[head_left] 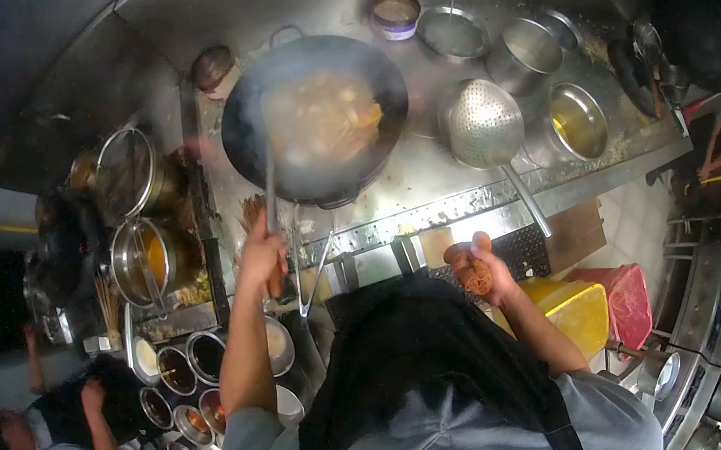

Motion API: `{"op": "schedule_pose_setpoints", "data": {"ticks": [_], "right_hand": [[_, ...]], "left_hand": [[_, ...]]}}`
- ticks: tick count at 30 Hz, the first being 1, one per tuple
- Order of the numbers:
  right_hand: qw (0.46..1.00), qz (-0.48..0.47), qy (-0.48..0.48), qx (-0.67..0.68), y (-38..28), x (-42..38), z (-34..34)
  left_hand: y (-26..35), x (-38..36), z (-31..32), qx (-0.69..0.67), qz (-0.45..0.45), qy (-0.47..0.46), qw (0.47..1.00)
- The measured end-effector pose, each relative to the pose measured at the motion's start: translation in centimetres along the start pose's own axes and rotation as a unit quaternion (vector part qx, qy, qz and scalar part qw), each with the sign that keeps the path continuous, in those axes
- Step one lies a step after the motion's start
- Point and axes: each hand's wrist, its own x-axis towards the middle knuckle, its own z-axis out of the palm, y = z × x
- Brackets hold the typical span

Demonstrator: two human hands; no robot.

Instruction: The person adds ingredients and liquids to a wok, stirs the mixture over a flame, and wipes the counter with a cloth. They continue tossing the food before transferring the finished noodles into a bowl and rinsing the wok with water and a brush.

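Right then, from my distant seat I had the wok (389,91) on the metal stove counter (440,185), with steam drifting over the pale and brownish food (343,118) inside it. My left hand (261,259) was clenched around the long handle of a metal utensil (267,169), which slanted up into the wok's left side; steam blurred its far end, so I could not tell its shape. A brown bristly bundle (253,212) sat just beside those fingers.

My right hand (494,271) was closed on a reddish-brown lumpy object (471,269), held over the counter's near side, well apart from the wok. I could not make out what it was.

To the wok's right lay a perforated ladle (484,123), its handle sticking out past the counter edge. Near it stood a pot (570,154) with yellow liquid in it. Sauce containers (177,370) clustered by my left forearm, and a yellow bin (570,309) and a red bin (629,304) stood beyond my right one. Off to the left, I saw another person (68,445).
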Motion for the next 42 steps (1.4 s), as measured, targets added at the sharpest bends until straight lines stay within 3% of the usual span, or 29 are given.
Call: {"op": "schedule_pose_setpoints", "data": {"ticks": [1,2,4,8,10,11,13,14,17,19,20,21,22,27,29,30,32,37,39,41,42], "right_hand": [[1.000,0.001,-0.023,0.008,0.3,0.4,-0.7],[0.999,0.003,-0.044,0.017,0.5,0.4,-1.2],[0.999,0.000,-0.046,0.021,1.0,0.1,-1.7],[0.998,0.012,-0.040,0.057,2.2,0.0,-2.3],[0.998,0.015,-0.036,0.045,2.1,-0.3,-1.6],[0.999,0.016,-0.031,0.038,2.2,-0.4,-1.2],[0.998,0.015,-0.036,0.041,2.2,-0.1,-1.2],[0.998,0.015,-0.038,0.045,2.1,-0.1,-1.1],[0.999,-0.003,-0.022,0.036,1.7,-0.4,-0.6],[0.999,-0.011,-0.028,0.045,1.2,-1.2,-0.1],[0.998,-0.018,-0.032,0.050,1.3,-1.5,-0.1],[0.998,-0.018,-0.030,0.054,1.6,-1.6,-0.4],[0.997,-0.009,-0.040,0.071,1.6,-1.4,-0.6],[0.998,-0.003,-0.023,0.054,1.2,-0.4,0.2],[0.998,-0.002,-0.035,0.048,0.7,0.3,1.2],[0.998,-0.001,-0.036,0.047,0.5,0.5,1.9],[0.998,0.005,-0.037,0.053,-0.1,0.7,3.7],[0.993,0.008,-0.104,0.057,-0.6,2.2,6.2],[0.995,0.004,-0.095,0.024,-0.7,2.4,7.4],[0.994,-0.001,-0.105,0.002,-0.7,3.3,8.6],[0.993,-0.009,-0.114,-0.018,-0.8,3.8,9.5]], "left_hand": [[-0.8,-1.1,0.4,-0.083,-0.061,-0.026,0.994],[-1.0,-2.4,1.0,-0.084,-0.061,-0.031,0.994],[0.1,-5.3,1.7,-0.268,-0.124,-0.119,0.948],[0.7,-4.8,0.6,-0.249,-0.082,-0.150,0.953],[1.7,-1.7,-0.2,0.057,0.034,-0.064,0.996],[2.0,-0.1,-0.9,0.057,0.035,-0.062,0.996],[1.9,2.7,-2.2,0.234,0.087,0.037,0.968],[1.3,3.2,-2.6,0.235,0.088,0.037,0.967],[0.3,2.7,-2.2,0.130,0.059,-0.033,0.989],[-0.2,-0.2,0.0,-0.089,-0.093,-0.109,0.986],[-0.9,-1.1,0.4,-0.084,-0.095,-0.111,0.986],[-1.8,-1.9,0.6,-0.303,-0.172,-0.173,0.921],[-2.4,-2.5,1.0,-0.505,-0.238,-0.223,0.799],[-2.2,-6.5,2.7,-0.575,-0.162,-0.330,0.731],[0.3,-8.6,3.3,-0.398,-0.100,-0.192,0.892],[0.3,-8.8,3.4,-0.399,-0.099,-0.190,0.891],[0.4,-9.1,3.3,-0.276,-0.032,-0.108,0.955],[1.1,-8.1,1.1,-0.127,0.024,-0.065,0.990],[1.6,-8.2,0.5,0.045,0.029,-0.003,0.999],[1.6,-8.8,0.1,0.088,0.016,0.029,0.996],[1.2,-9.3,-0.5,0.160,0.054,0.037,0.985]]}}
